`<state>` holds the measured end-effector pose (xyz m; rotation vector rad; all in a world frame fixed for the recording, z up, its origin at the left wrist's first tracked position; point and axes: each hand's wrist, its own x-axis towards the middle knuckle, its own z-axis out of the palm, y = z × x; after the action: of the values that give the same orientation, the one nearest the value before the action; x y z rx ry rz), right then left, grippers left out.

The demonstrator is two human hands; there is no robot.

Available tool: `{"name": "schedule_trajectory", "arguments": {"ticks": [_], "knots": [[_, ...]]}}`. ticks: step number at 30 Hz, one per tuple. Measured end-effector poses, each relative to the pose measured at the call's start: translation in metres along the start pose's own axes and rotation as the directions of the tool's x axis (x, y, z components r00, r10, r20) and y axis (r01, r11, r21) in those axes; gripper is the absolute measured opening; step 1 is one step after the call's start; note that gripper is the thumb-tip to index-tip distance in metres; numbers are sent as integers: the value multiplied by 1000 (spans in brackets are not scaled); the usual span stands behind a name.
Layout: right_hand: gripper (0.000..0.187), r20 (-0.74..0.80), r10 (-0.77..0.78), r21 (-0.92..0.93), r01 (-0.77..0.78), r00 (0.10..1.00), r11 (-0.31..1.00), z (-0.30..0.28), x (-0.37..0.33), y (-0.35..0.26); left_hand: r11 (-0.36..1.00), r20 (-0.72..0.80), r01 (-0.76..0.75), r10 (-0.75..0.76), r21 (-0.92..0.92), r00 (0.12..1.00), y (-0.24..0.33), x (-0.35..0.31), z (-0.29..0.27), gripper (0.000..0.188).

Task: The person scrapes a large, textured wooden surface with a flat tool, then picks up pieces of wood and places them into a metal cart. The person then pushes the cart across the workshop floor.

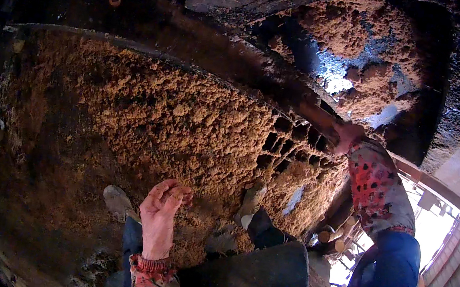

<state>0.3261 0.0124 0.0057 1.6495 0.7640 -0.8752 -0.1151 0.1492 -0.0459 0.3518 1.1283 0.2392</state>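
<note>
My left hand (160, 215) hangs in the lower middle, over the crumbly brown soil-like material (181, 114). Its fingers are curled in toward the thumb. Whether a bit of the material sits between the fingertips is hard to make out. To the right, my outstretched right hand (349, 137) is closed on the lower end of a long rusty beam (251, 68); its fingertips are partly hidden. Just beside that hand, several dark square openings of a grate (294, 140) show through the material. Both arms wear red patterned sleeves, soiled with brown.
Beyond the beam lies a cavity with a shiny metal surface (332, 70) caked in brown clumps. My shoes (116, 200) stand on the material, below a dark apron or trousers (252, 280). Cut logs (333, 238) and a bright opening (434, 222) appear at lower right.
</note>
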Motion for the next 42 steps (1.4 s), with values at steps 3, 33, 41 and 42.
{"name": "schedule_trajectory", "arguments": {"ticks": [3, 33, 41, 42], "knots": [[98, -246, -53, 46, 67, 968, 997, 61, -1, 37, 1000, 7, -22, 22, 2, 1000, -1, 0, 1, 32], [89, -568, -96, 255, 286, 818, 923, 17, 49, -86, 996, 20, 13, -15, 88, 1000, -24, 1, 23, 29], [89, -319, 238, 694, 55, 917, 718, 148, 41, -9, 991, -32, 1, 3, 136, 999, -15, -3, 22, 28], [89, -232, 259, 724, -11, 938, 690, 182, 38, 10, 992, -7, 2, -1, 123, 1000, -16, -3, 20, 28]]}}
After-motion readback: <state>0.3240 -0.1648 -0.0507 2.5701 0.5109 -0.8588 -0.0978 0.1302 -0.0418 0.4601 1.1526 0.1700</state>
